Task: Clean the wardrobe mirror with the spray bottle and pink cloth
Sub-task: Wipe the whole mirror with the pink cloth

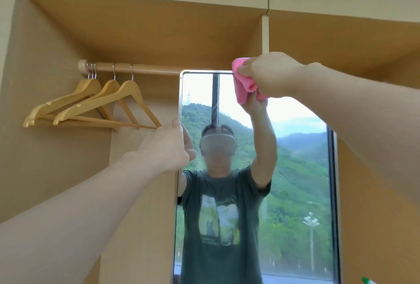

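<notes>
Pink cloth (244,83) bunched in right hand (270,74) atop mirror (295,147); left hand (168,147) seemingly gripping its edge.

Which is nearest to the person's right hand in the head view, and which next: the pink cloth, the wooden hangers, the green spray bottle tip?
1. pink cloth, gripped in the right hand, top of mirror.
2. wooden hangers, far left on the rail.
3. green spray bottle tip, bottom right corner.

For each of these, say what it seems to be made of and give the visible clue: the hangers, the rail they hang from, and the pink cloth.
Hangers: pale varnished wood, going by the light sheen, with silvery metal hooks.
Rail: wood-coloured, smooth; solid wood or a wood-look coating, I cannot tell which.
Pink cloth: soft fabric, probably microfibre; it folds limply in the right hand and has a fuzzy edge.
</notes>
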Demonstrator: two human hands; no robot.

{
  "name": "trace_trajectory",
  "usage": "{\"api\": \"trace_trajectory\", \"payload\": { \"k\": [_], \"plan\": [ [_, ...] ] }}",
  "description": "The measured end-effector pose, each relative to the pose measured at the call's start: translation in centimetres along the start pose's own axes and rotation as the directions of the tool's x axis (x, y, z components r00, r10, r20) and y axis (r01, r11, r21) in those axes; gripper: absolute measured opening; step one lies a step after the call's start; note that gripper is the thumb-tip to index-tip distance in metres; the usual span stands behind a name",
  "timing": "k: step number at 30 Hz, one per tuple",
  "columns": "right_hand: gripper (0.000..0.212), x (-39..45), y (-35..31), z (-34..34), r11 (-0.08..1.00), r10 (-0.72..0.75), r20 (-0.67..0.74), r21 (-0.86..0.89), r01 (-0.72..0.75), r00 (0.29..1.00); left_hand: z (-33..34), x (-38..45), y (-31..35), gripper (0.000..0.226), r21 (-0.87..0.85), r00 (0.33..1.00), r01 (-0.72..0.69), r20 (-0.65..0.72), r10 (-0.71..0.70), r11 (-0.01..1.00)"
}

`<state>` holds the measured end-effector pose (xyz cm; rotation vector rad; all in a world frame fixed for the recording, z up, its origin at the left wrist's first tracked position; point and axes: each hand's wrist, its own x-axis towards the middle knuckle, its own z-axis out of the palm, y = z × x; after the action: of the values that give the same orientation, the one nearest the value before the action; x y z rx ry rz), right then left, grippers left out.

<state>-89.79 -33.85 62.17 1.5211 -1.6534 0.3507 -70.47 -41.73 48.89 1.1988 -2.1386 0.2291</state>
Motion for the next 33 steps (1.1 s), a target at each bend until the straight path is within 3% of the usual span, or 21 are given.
{"api": "trace_trajectory", "payload": {
  "k": [3, 5, 7, 10, 13, 16, 20, 29, 33],
  "plan": [
    [0.042, -1.9, 3.4, -0.1, 0.995, 0.095, 0.066, 0.008, -0.096, 0.993, 0.9, -0.3, -0.5, 0.044, 0.101, 0.997, -0.018, -0.079, 0.026, 0.995],
    [0.026, -2.8, 5.1, -0.2, 0.990, 0.106, 0.050, -0.103, -0.101, 0.993, 1.2, -0.4, -0.8, 0.048, 0.164, 0.958, -0.064, -0.267, 0.106, 0.984],
    [0.014, -3.8, 6.7, -0.2, 0.981, 0.139, 0.061, -0.142, -0.129, 0.988, 1.3, -1.0, -0.4, 0.042, 0.114, 0.905, -0.175, -0.373, 0.206, 0.978],
    [0.033, -4.7, 8.0, 0.0, 0.979, 0.193, 0.058, -0.073, -0.189, 0.979, 1.7, -2.2, 0.7, 0.047, -0.028, 0.926, -0.277, -0.275, 0.259, 0.960],
    [0.030, -5.6, 8.8, 0.5, 0.980, 0.198, 0.035, -0.033, -0.197, 0.980, 2.9, -3.4, 2.1, 0.052, -0.177, 0.949, -0.303, -0.146, 0.280, 0.936],
    [0.031, -5.8, 9.7, 1.5, 0.978, 0.208, -0.016, 0.033, -0.208, 0.978, 4.3, -4.4, 3.3, 0.051, -0.231, 0.938, -0.345, -0.121, 0.325, 0.910],
    [0.048, -5.9, 10.3, 2.2, 0.960, 0.263, -0.005, 0.106, -0.261, 0.965, 5.7, -5.3, 4.3, 0.050, -0.262, 0.933, -0.360, -0.094, 0.348, 0.895],
    [0.037, -5.4, 11.3, 2.8, 0.910, 0.351, -0.001, 0.233, -0.341, 0.936, 7.5, -6.6, 5.3, 0.050, -0.265, 0.913, -0.407, -0.125, 0.387, 0.874],
    [0.025, -5.6, 11.3, 4.3, 0.824, 0.442, -0.043, 0.413, -0.387, 0.896, 8.5, -7.8, 5.9, 0.052, -0.336, 0.911, -0.409, -0.110, 0.396, 0.848]
  ]
}}
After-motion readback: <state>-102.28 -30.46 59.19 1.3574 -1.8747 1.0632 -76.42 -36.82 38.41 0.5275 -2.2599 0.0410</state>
